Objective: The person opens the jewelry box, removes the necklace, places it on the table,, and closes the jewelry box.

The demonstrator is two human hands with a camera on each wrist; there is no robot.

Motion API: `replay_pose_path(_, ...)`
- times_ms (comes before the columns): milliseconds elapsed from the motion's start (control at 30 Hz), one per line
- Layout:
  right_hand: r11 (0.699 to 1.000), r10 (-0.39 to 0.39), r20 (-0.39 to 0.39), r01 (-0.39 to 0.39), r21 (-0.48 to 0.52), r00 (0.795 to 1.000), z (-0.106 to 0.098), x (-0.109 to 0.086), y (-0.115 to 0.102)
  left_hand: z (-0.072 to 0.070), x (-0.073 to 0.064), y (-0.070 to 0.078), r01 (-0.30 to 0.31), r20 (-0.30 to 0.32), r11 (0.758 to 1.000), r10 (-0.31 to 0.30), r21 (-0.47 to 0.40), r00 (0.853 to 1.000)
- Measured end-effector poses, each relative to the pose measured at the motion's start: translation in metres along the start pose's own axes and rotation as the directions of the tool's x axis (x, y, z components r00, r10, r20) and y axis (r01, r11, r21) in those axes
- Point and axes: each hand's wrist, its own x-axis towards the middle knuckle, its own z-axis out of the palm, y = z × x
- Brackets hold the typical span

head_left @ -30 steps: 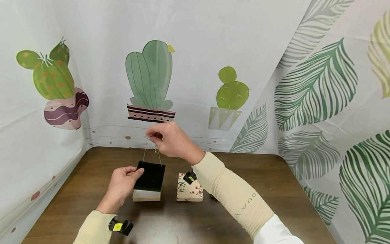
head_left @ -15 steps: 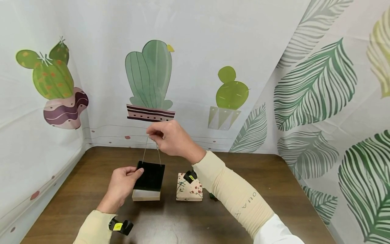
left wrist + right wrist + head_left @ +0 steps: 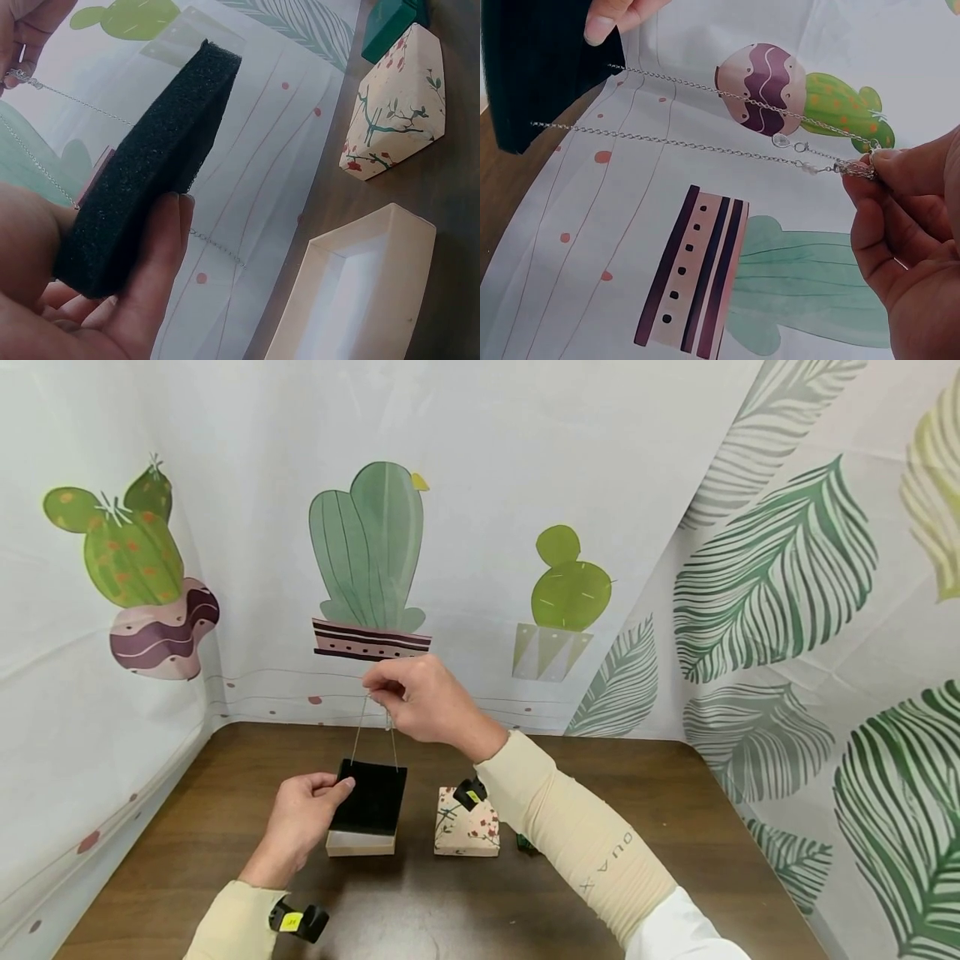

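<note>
Currently | my right hand (image 3: 429,700), curled in, pinches the gathered chain (image 3: 705,148) | chain runs lengthwise, doubled, down to far edge of black pad (image 3: 370,797) | my left hand (image 3: 295,814), nearer the pad, grips its left edge

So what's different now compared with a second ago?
Very little. The right grip has risen slightly and the black pad in the left grip has dipped slightly, so a bit more of the silver chain shows between them. Nothing was taken hold of or let go. The floral box and open box stayed put.
</note>
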Motion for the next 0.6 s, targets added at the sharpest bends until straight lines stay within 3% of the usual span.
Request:
replay_pose_path(300, 0.998, 0.058, -0.071, -0.059, -0.005, 0.996, -0.0003, -0.0006, 0.0013, 0.0026, -0.0046, -0.0017, -0.021, 0.003, 1.000, 0.021, 0.003, 1.000)
replay_pose_path(600, 0.980, 0.192, -0.124, -0.198, -0.035, 0.973, 0.0002, 0.0003, 0.0021, 0.0036, -0.0054, -0.0022, -0.030, 0.004, 1.000, 0.030, -0.006, 1.000)
